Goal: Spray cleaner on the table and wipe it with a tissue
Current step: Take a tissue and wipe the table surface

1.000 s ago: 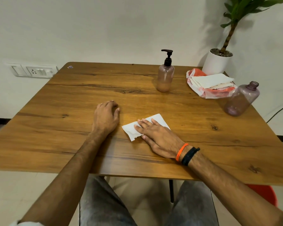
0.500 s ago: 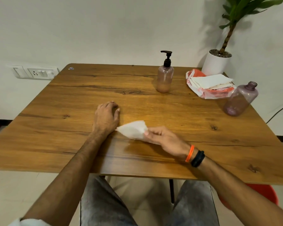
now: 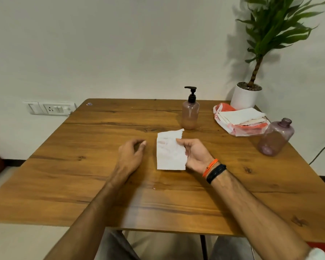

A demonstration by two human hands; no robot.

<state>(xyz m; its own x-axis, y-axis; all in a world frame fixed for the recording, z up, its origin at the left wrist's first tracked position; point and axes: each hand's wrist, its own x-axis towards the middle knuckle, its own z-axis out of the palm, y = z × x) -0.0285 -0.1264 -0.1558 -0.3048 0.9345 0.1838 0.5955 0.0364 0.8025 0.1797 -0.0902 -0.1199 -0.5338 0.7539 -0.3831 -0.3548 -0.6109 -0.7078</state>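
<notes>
White and faintly marked with pinkish damp patches, the single thin paper tissue (image 3: 169, 152) hangs upright from the right hand (image 3: 194, 155), whose thumb and fingers pinch its right edge so that the sheet is lifted off the brown wood-grain table (image 3: 83, 175), its lower edge just above or perhaps brushing the surface; I cannot tell which. The left hand (image 3: 130, 156) rests beside it on the wood, fingers loosely curled and holding nothing. A wet sheen and a few small drops show on the wood just in front of the hands, and together with the stains on the tissue they suggest that cleaner is already on the surface and some wiping done; that damp patch probably wants another pass, and the used tissue has yet to be put aside. Counted: one tissue in hand, one translucent pink pump bottle with a black dispenser head (image 3: 190, 111) standing behind the tissue, one squat purple plastic bottle with no cap (image 3: 275, 137) near the right edge, one red-and-white packet with a stack of folded white tissues (image 3: 240, 121) between the two bottles, one green potted plant in a white pot (image 3: 247, 97) at the far right corner, and two hands.
</notes>
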